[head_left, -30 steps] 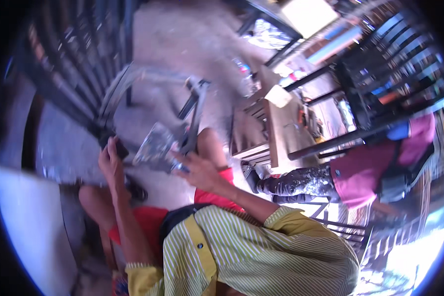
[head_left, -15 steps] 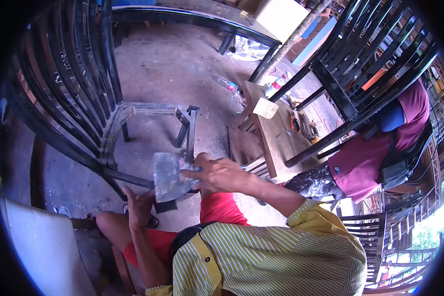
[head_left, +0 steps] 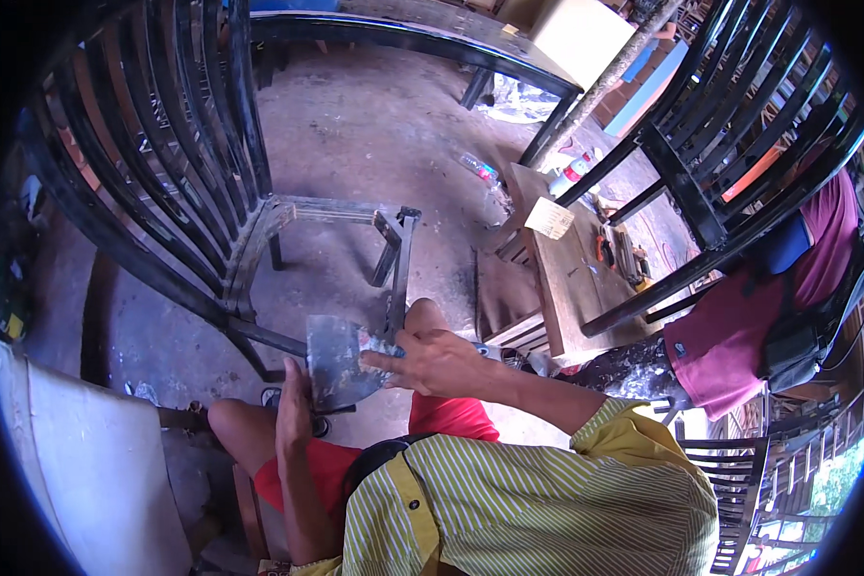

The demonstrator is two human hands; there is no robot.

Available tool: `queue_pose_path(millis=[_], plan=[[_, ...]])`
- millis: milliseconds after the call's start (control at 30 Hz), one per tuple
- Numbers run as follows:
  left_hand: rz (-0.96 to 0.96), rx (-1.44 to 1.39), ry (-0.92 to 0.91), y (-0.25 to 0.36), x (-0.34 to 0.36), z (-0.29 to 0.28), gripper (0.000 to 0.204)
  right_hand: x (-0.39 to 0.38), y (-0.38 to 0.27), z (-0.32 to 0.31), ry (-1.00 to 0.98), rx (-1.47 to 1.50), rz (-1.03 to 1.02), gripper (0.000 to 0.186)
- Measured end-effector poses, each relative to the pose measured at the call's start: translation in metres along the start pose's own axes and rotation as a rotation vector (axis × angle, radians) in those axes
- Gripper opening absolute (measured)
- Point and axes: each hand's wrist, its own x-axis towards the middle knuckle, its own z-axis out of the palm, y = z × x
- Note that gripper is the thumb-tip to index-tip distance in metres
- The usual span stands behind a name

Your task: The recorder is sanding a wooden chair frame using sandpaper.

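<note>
Grey, smeared scraper just before the seatless chair; I judge it light, stiff, maybe sharp-edged, best taken by the handle end. Right hand pinches there, forefinger on blade; left hand edge-on beside it, grip I can't tell. Wooden counter off right.

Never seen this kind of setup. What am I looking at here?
There is no robot: a person works with two bare hands. All pictures come from one fisheye camera on the person's head, looking down, so straight edges bend. The right hand holds a flat scraper; the left hand is close beside it, contact unclear. Ahead, to the left, is a black slatted chair with an open seat frame. On the wooden bench to the right lie a pale card and some hand tools.
</note>
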Motion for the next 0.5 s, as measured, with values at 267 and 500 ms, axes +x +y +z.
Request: queue_pose_path(millis=[267, 500], plan=[[0.239, 0.251, 0.133, 0.018, -0.016, -0.003, 0.048, -0.014, 0.024, -0.006, -0.145, -0.199, 0.07, 0.052], [0.18, -0.249, -0.088, 0.01, -0.01, 0.005, 0.041, -0.006, -0.006, 0.0, 0.158, -0.09, -0.044, 0.057]])
